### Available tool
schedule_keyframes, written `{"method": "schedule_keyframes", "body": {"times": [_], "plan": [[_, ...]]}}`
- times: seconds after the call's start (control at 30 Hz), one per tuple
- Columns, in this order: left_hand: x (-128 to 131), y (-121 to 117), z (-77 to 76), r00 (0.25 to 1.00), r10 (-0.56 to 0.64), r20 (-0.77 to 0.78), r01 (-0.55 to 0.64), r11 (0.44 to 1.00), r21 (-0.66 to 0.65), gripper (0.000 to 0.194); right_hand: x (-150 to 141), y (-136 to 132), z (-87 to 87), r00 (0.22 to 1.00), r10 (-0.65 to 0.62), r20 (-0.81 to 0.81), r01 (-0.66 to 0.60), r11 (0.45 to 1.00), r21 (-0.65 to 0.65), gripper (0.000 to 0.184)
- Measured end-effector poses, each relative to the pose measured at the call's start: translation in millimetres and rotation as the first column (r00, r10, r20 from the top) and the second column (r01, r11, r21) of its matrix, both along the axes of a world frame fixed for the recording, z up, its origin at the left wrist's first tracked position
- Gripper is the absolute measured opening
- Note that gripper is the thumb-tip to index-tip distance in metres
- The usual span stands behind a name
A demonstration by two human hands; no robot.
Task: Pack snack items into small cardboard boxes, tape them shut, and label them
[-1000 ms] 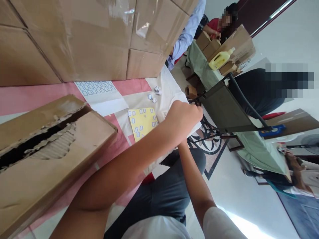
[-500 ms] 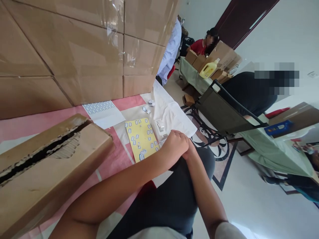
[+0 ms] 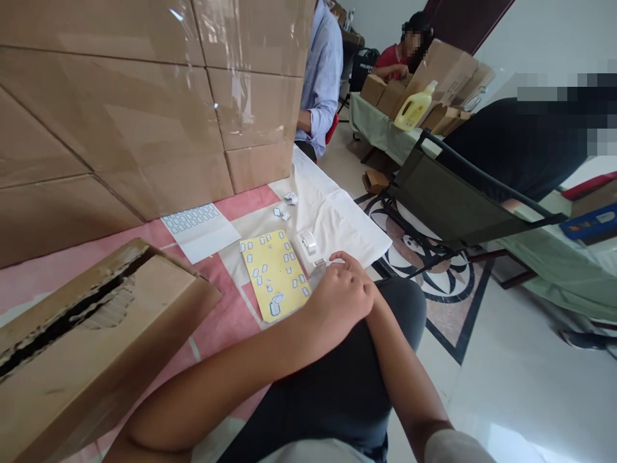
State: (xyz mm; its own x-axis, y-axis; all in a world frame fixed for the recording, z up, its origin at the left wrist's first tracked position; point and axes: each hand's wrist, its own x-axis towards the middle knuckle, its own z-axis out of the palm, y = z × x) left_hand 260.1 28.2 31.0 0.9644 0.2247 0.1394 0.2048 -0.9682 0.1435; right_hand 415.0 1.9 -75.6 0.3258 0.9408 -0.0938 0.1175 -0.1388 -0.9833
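Note:
My left hand (image 3: pixel 342 302) lies over my right hand above my knee, its fingers bent round it. Most of my right hand (image 3: pixel 354 265) is hidden beneath; a bent finger shows at the top, and no object is visible in either hand. Just beyond them on the table is a white tape dispenser (image 3: pixel 307 244) with a clear roll. Left of it lies a yellow card (image 3: pixel 277 273) with several small blue-outlined paper pieces on it. Crumpled paper scraps (image 3: pixel 284 214) sit behind the card. Farther left is a white sheet (image 3: pixel 207 241) printed with rows of blue outlines.
A torn-open cardboard box (image 3: pixel 120 341) stands at the near left. Taped cartons (image 3: pixel 159 128) form a wall behind the table. White cloth (image 3: pixel 332 212) covers the table's right corner. A folding chair (image 3: pixel 448 193) with a seated person is at right; other people sit farther back.
The camera view has turned slightly, so the background has shifted. My hands stay together near the knee, and a finger at the top now sticks out more. The tabletop things lie as before.

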Motion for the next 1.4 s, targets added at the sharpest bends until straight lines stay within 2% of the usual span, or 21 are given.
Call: {"method": "schedule_keyframes", "body": {"times": [0.1,0.2,0.27,0.33,0.4,0.53,0.63,0.8,0.9,1.1,1.4], "plan": [[-14,31,4.3,0.978,0.199,-0.055,-0.198,0.98,0.031,0.023,-11,-7,4.0,0.992,0.005,-0.128,-0.013,0.998,-0.062,0.029],[-30,68,2.8,0.864,0.475,-0.169,-0.462,0.88,0.109,0.02,-17,-11,6.4,0.967,0.021,-0.253,-0.041,0.997,-0.073,0.041],[-38,85,-0.1,0.787,0.554,-0.271,-0.544,0.831,0.118,0.025,-18,-11,7.0,0.953,0.016,-0.302,-0.034,0.998,-0.056,0.047],[-40,92,-3.3,0.77,0.553,-0.318,-0.552,0.827,0.102,0.031,-18,-12,6.6,0.949,0.009,-0.316,-0.025,0.999,-0.047,0.05],[-36,92,-7.1,0.791,0.536,-0.296,-0.537,0.839,0.085,0.043,-18,-12,5.3,0.946,0.005,-0.324,-0.022,0.999,-0.048,0.05],[-22,85,-21.6,0.828,0.499,-0.256,-0.509,0.86,0.031,0.094,-20,-12,1.1,0.951,0.009,-0.309,-0.027,0.998,-0.052,0.047],[-12,84,-38.6,0.849,0.462,-0.257,-0.478,0.879,0.004,0.114,-20,-10,-1.1,0.96,0.025,-0.279,-0.048,0.996,-0.076,0.042],[-2,96,-65.6,0.876,0.409,-0.255,-0.438,0.897,-0.065,0.122,-19,-8,-3.3,0.973,0.037,-0.228,-0.069,0.989,-0.13,0.035],[0,102,-73.9,0.889,0.392,-0.237,-0.418,0.905,-0.071,0.124,-18,-5,-8.4,0.983,0.027,-0.183,-0.058,0.984,-0.167,0.033],[-1,99,-70.0,0.887,0.392,-0.246,-0.42,0.904,-0.076,0.126,-16,2,-19.9,0.995,0.032,-0.094,-0.045,0.989,-0.142,0.032],[-2,99,-72.0,0.89,0.391,-0.235,-0.412,0.91,-0.044,0.126,-18,-1,-12.1,0.994,0.029,-0.101,-0.042,0.99,-0.137,0.035]]}}
